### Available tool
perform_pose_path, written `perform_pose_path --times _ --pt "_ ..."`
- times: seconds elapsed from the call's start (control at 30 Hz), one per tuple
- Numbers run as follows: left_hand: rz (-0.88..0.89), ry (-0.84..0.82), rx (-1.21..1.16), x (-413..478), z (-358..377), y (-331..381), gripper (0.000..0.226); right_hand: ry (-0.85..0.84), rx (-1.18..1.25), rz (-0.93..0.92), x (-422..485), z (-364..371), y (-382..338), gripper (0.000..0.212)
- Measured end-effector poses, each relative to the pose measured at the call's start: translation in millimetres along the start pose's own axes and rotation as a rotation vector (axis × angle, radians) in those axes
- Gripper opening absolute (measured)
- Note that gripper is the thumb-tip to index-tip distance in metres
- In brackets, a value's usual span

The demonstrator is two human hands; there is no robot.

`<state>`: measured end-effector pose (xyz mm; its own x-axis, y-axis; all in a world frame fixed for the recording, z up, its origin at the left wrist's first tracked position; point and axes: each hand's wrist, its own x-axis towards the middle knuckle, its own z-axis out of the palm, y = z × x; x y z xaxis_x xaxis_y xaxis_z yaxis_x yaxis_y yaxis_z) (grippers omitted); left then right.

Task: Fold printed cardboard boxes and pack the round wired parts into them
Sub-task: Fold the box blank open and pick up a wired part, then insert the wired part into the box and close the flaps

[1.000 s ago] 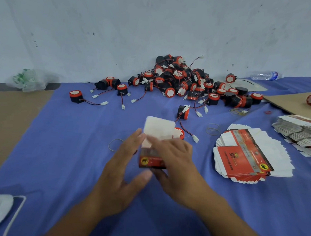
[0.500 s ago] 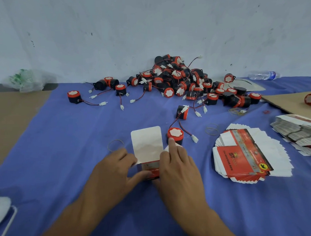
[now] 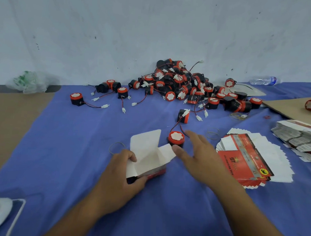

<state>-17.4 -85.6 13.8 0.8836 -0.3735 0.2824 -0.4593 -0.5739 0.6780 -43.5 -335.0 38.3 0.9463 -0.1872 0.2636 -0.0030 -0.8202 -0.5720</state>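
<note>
Fingers (image 3: 130,155) of the left hand (image 3: 120,175) curl round a half-folded white-lined cardboard box (image 3: 146,149); the right hand (image 3: 201,155) spreads wide, thumb beside a round red-capped wired part (image 3: 176,138) at the box's one o'clock, on blue cloth (image 3: 69,149).

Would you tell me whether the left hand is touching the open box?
Touching: the head view shows the left hand gripping the box at its side.

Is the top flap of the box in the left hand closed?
No, the box gripped by the left hand has its white flap standing up, open.
</note>
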Motion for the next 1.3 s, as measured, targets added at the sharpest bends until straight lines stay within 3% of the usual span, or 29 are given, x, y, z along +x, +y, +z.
perform_pose_path --times 0.07,0.17,0.27,0.37,0.47,0.63,0.73,0.8,0.87,0.9,0.97,1.0,1.07,1.17,1.3 --pt "0.003 0.021 -0.019 1 -1 -2 0.051 -0.009 -0.107 0.035 14 6 12 0.07" --pt "0.001 -0.067 0.025 1 -2 -5 0.05 -0.114 -0.183 -0.118 23 31 16 0.069" --pt "0.013 -0.136 0.064 2 0 -9 0.053 -0.02 -0.121 -0.143 29 40 16 0.049" --pt "0.006 -0.142 0.014 3 1 -11 0.055 0.175 0.158 -0.023 29 26 11 0.025" --pt "-0.003 -0.153 -0.006 4 -1 -12 0.057 0.273 0.57 0.048 20 -10 -2 0.036" --pt "0.022 -0.149 -0.024 4 0 -9 0.055 -0.008 0.954 -0.282 -21 -41 -35 0.039" --pt "0.034 -0.136 -0.027 4 0 -7 0.053 -0.004 1.059 -0.353 -22 -38 -51 0.038" --pt "0.027 -0.141 -0.03 4 0 -6 0.052 0.237 1.086 -0.258 -12 -43 -49 0.038" --pt "0.018 -0.157 -0.031 3 0 -6 0.052 0.518 1.005 -0.005 2 -47 -38 0.036" --pt "0.015 -0.161 -0.03 2 -1 -6 0.053 0.578 1.038 0.16 9 -48 -29 0.037" --pt "0.025 -0.159 -0.029 3 -1 -6 0.053 0.527 1.356 0.398 17 -47 -14 0.039" --pt "0.031 -0.158 -0.028 3 -2 -6 0.053 0.468 1.502 0.423 19 -46 -10 0.039" --pt "0.034 -0.159 -0.033 5 -2 -6 0.053 0.334 1.601 0.293 16 -43 -10 0.038" --pt "0.052 -0.172 -0.03 3 -2 -6 0.052 0.104 1.37 -0.081 5 -34 -26 0.043" --pt "0.107 -0.172 -0.045 3 -4 -5 0.053 -0.204 0.518 -0.411 -10 -10 -35 0.049"
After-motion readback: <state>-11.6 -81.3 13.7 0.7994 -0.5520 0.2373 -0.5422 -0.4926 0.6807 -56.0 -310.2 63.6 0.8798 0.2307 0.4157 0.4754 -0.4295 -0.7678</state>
